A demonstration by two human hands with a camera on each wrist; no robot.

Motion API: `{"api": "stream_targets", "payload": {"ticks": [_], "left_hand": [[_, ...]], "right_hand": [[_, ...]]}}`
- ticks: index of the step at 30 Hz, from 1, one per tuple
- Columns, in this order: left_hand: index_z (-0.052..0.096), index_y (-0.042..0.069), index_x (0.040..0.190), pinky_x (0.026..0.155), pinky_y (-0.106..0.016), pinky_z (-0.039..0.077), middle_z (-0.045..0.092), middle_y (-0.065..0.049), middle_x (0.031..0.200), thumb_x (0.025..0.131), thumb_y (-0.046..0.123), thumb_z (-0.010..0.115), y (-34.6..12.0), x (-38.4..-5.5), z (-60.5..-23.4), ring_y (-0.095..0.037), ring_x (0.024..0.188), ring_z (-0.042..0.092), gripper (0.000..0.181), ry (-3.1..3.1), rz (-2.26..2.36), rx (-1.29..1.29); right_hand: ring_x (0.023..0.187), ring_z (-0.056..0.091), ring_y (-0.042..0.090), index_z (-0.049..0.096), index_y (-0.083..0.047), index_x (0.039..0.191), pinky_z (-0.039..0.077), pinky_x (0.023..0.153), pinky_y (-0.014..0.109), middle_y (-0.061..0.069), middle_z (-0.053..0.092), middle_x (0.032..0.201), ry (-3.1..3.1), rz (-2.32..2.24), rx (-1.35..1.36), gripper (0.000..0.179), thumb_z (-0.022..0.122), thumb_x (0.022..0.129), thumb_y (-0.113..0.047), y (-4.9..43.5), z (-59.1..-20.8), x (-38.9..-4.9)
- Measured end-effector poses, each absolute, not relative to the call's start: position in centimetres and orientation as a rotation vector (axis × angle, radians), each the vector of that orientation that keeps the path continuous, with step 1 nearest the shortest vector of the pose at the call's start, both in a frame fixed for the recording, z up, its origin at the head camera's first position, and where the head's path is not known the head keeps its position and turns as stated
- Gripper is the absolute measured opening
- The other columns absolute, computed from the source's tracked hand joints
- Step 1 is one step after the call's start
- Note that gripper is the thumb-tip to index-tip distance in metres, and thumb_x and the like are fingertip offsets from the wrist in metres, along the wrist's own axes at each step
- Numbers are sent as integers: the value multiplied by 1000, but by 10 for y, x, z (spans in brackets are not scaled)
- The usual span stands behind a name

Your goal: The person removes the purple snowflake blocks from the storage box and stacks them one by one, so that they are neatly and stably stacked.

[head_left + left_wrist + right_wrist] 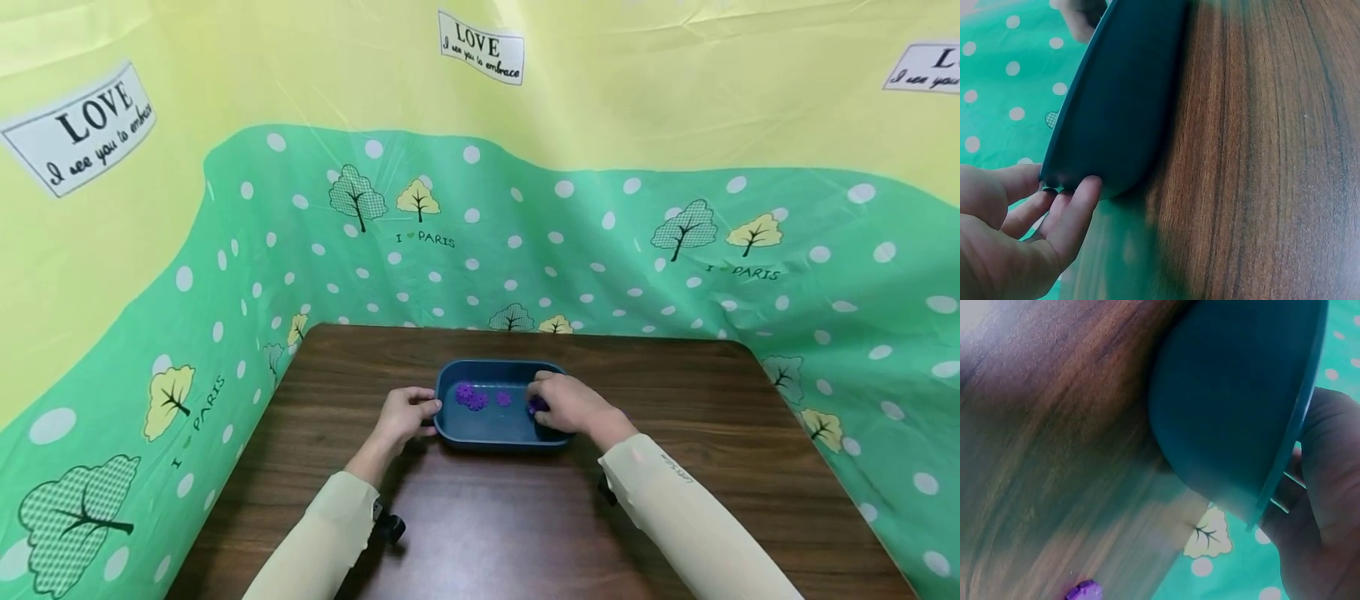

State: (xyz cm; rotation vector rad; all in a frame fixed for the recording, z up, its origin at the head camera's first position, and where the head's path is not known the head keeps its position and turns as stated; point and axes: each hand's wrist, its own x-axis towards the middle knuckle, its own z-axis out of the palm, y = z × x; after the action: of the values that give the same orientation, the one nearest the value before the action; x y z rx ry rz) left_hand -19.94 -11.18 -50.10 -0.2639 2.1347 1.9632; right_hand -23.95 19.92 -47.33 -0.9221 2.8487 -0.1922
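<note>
A dark blue rectangular tray [498, 430] rests on the table. My left hand [405, 415] grips its left end, thumb at the rim; in the left wrist view its fingertips [1090, 186] press the outer wall. Inside the tray lie several purple flower-shaped pieces [471, 397], bunched toward the left, and a single one [503, 398] near the middle. My right hand [566, 404] reaches over the tray's right end, fingers curled down around a purple piece [534, 406]. The tray wall hides those fingertips in the right wrist view.
The brown wooden table [510, 533] extends around the tray. Another purple piece [1085, 590] lies on the tabletop by my right wrist, outside the tray. Green and yellow printed cloth [570, 225] hangs behind the table and along both sides.
</note>
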Motion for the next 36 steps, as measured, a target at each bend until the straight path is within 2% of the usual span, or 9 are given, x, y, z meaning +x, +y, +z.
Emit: {"api": "stream_targets", "payload": {"ticks": [6,16,28,36], "left_hand": [[63,-10,127,83,-50,65,65,-18,104,99,4,67,-112,-199,-501,-32,92,73,32,2127,1973,-265],[65,-10,124,82,-48,66,64,-18,105,98,4,67,-112,-199,-500,-27,89,73,29,2115,1981,-269],[63,-10,126,85,-51,65,64,-19,107,99,5,68,-113,-197,-502,-34,95,73,32,2106,1980,-264],[62,-12,127,82,-48,66,64,-17,105,99,5,67,-113,-198,-500,-30,89,73,33,2115,1977,-265]], "right_hand": [[85,55,14,75,-13,118,58,79,32,-3,60,103,2866,-284,-887,27,77,93,-24,206,-469,-238],[91,59,17,74,-11,118,61,86,36,0,61,110,2903,-417,-849,28,78,92,-21,220,-457,-235],[95,65,20,74,-11,114,63,87,41,1,64,111,2977,-514,-763,27,80,89,-20,252,-457,-227],[94,66,22,75,-9,110,63,82,41,5,66,108,3001,-577,-755,24,81,88,-17,269,-455,-225]]}}
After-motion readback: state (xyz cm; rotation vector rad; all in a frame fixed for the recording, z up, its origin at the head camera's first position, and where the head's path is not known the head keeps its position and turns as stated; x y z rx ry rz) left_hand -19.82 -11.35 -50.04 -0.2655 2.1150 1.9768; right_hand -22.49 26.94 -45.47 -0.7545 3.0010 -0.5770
